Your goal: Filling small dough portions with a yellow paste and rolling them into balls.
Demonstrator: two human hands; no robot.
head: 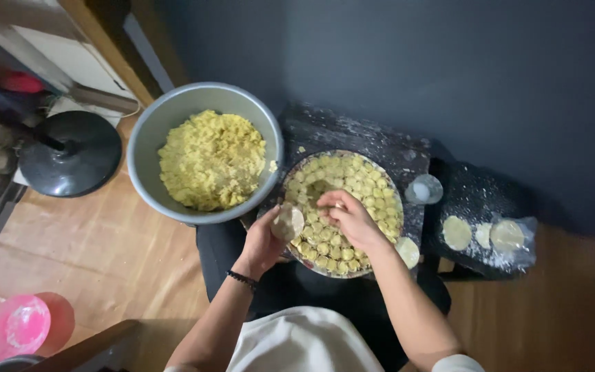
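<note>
The left hand [263, 241] cups a thin round dough wrapper [288, 222] beside the tray of folded dumplings [380, 180]; the right hand [349, 217] pinches a dumpling over the tray; the wrapper looks soft, floppy, easily torn; best supported underneath, pinched at the edge.

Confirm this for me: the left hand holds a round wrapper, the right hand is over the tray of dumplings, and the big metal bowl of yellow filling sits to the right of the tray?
Not quite. In the head view the bowl of yellow filling sits to the left of the tray, not the right. The rest holds: the left hand holds a round wrapper, and the right hand is over the tray of dumplings.
</note>
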